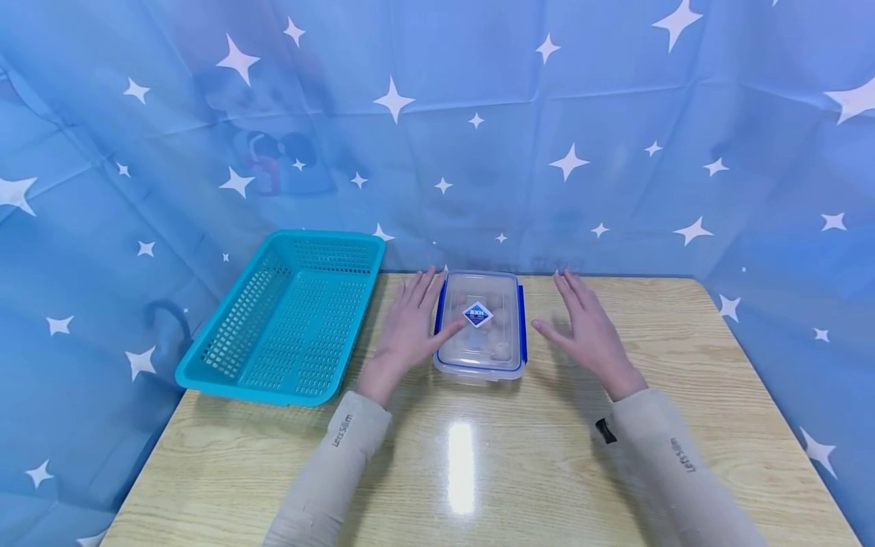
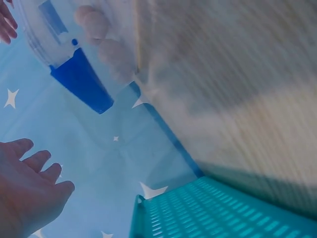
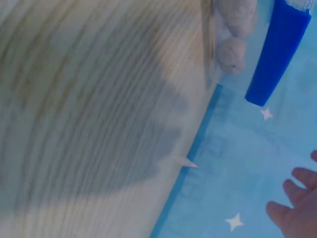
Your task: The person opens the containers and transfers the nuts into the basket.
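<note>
A clear lidded food container (image 1: 478,346) with blue side clips stands near the table's back edge. Through its wall, several pale round lumps (image 2: 96,27) show in the left wrist view; their kind is unclear. My left hand (image 1: 410,323) hovers at the container's left side, fingers straight and thumb over the lid's edge as the head view sees it. On the right, my right hand (image 1: 588,327) is held with straight fingers, a small gap away from the blue clip (image 3: 280,52). Neither hand grips anything.
A turquoise perforated basket (image 1: 301,330) stands left of my left hand, at the table's back left. The wooden table (image 1: 533,463) reaches toward me. Behind it hangs a blue curtain (image 1: 465,152) with white stars, which also runs along both sides.
</note>
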Demonstrator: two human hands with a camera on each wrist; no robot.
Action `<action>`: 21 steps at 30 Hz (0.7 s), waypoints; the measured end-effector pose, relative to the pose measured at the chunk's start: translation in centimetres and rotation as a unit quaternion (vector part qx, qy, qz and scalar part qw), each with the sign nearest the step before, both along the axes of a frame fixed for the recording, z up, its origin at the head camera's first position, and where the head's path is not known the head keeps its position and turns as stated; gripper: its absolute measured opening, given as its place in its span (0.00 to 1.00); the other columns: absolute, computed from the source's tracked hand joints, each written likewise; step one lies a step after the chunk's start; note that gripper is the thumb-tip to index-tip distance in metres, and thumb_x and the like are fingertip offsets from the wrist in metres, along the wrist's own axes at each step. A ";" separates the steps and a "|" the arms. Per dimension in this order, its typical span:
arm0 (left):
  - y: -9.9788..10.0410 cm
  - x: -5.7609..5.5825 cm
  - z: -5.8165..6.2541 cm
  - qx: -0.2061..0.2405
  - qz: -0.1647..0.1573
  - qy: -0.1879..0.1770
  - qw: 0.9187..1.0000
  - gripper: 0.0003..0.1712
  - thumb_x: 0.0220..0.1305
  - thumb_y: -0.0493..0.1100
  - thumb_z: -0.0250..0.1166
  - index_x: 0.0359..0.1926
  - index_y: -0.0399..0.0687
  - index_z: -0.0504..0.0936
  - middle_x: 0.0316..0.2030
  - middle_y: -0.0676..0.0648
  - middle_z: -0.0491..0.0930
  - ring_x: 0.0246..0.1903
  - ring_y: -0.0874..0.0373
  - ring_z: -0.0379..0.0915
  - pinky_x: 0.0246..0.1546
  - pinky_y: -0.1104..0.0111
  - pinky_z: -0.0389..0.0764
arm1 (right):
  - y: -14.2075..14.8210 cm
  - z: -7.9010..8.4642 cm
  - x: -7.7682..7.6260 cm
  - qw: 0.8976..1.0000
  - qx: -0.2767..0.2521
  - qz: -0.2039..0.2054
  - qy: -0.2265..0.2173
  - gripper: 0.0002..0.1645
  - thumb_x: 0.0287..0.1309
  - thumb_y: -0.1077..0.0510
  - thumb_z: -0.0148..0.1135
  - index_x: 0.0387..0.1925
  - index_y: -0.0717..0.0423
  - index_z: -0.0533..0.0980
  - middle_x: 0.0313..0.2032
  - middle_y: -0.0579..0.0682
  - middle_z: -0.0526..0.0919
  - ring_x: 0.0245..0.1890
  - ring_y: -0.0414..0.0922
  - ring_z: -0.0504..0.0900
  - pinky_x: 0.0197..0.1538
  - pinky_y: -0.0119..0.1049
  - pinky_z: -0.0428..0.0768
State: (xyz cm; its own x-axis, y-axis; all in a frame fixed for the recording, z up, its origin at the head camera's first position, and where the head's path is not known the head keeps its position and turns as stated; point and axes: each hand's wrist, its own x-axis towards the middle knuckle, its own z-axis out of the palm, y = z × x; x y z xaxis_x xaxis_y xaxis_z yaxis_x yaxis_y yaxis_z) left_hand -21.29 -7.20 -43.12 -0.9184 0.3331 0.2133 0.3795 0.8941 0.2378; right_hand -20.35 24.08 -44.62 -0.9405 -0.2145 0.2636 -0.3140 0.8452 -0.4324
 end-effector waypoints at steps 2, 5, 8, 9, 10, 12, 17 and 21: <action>-0.1 0.1 -0.4 0.001 -0.004 0.000 1.000 0.52 0.67 0.72 0.53 0.80 0.54 0.44 0.80 0.48 0.44 0.80 0.49 0.40 0.80 0.54 0.43 | -0.1 -0.2 0.1 1.000 -0.003 0.000 0.000 0.55 0.64 0.33 0.58 0.80 0.50 0.44 0.80 0.58 0.44 0.78 0.61 0.47 0.75 0.66 0.53; -0.3 0.3 -0.8 0.006 -0.009 -0.006 1.000 0.52 0.67 0.73 0.51 0.80 0.54 0.44 0.80 0.48 0.45 0.80 0.50 0.40 0.80 0.56 0.42 | -0.2 -0.5 0.2 1.000 -0.007 -0.001 0.005 0.55 0.65 0.34 0.58 0.80 0.48 0.43 0.80 0.56 0.45 0.78 0.60 0.48 0.75 0.65 0.55; -0.6 0.5 -1.2 0.009 -0.012 -0.016 1.000 0.52 0.67 0.74 0.50 0.80 0.52 0.46 0.80 0.47 0.47 0.80 0.50 0.39 0.80 0.56 0.42 | -0.4 -0.7 0.3 1.000 -0.013 0.000 0.007 0.54 0.64 0.35 0.59 0.80 0.48 0.44 0.80 0.56 0.46 0.78 0.61 0.49 0.74 0.65 0.56; -0.6 0.5 -1.3 0.009 -0.013 -0.019 1.000 0.52 0.67 0.74 0.50 0.80 0.52 0.46 0.80 0.47 0.48 0.80 0.51 0.40 0.80 0.56 0.43 | -0.5 -0.8 0.4 1.000 -0.015 0.000 0.006 0.54 0.64 0.35 0.59 0.80 0.49 0.45 0.80 0.56 0.46 0.78 0.61 0.49 0.74 0.65 0.56; -0.7 0.6 -1.4 0.011 -0.014 -0.023 1.000 0.52 0.67 0.73 0.51 0.80 0.52 0.47 0.80 0.46 0.48 0.80 0.50 0.40 0.80 0.56 0.43 | -0.6 -0.8 0.4 1.000 -0.015 0.000 0.005 0.54 0.64 0.36 0.60 0.80 0.50 0.46 0.79 0.56 0.47 0.78 0.61 0.50 0.74 0.65 0.56; -0.9 0.7 -1.6 0.015 -0.018 -0.035 0.999 0.52 0.67 0.73 0.53 0.80 0.52 0.47 0.80 0.47 0.48 0.79 0.50 0.42 0.80 0.56 0.44 | -0.8 -0.9 0.5 1.000 -0.016 0.000 0.002 0.54 0.64 0.36 0.60 0.79 0.52 0.47 0.79 0.57 0.47 0.77 0.62 0.51 0.74 0.66 0.57; -1.3 0.8 -2.2 0.028 -0.022 -0.081 0.996 0.54 0.64 0.73 0.56 0.80 0.53 0.47 0.80 0.48 0.47 0.79 0.48 0.45 0.80 0.55 0.48 | -1.2 -1.1 0.8 1.000 -0.013 -0.001 -0.010 0.55 0.63 0.34 0.60 0.79 0.54 0.48 0.79 0.59 0.48 0.77 0.63 0.51 0.73 0.66 0.57; -1.4 0.8 -2.7 0.033 -0.024 -0.113 0.993 0.56 0.61 0.75 0.58 0.80 0.56 0.47 0.80 0.50 0.46 0.78 0.46 0.46 0.78 0.51 0.53 | -1.5 -1.2 0.9 1.000 -0.013 -0.004 -0.025 0.56 0.63 0.33 0.59 0.79 0.53 0.47 0.79 0.59 0.47 0.77 0.63 0.50 0.73 0.67 0.56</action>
State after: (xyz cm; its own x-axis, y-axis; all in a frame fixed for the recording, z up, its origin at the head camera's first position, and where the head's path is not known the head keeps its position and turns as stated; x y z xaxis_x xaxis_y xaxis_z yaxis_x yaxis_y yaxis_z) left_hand -20.46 -8.61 -45.78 -0.9291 0.3689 0.0264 0.3507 0.8560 0.3799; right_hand -19.45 22.61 -45.87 -0.9543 -0.2002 0.2220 -0.2845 0.8365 -0.4684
